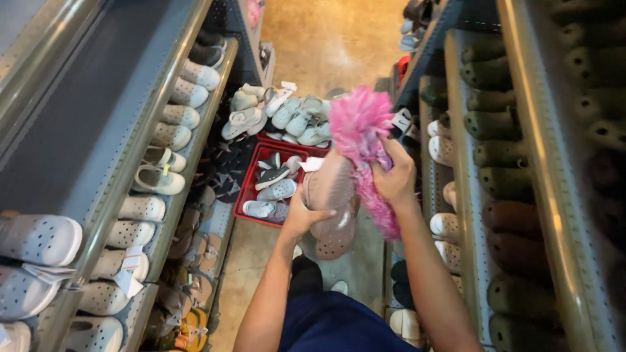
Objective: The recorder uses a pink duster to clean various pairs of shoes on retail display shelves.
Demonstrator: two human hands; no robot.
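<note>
My left hand [305,215] grips a pair of pinkish-beige clogs [331,202], soles facing me, held in front of me above the aisle floor. My right hand [394,177] holds a fluffy pink duster [360,130], its fuzzy head pressed against the clogs and trailing down along their right side. A white tag [402,121] hangs by the duster's top. Both forearms reach out from the bottom of the view.
Grey metal shelves [163,130] on the left carry rows of white and grey clogs. Shelves on the right [466,195] hold dark green and brown clogs. A red crate [251,189] with small shoes and a pile of pale sandals [300,120] sit on the floor ahead.
</note>
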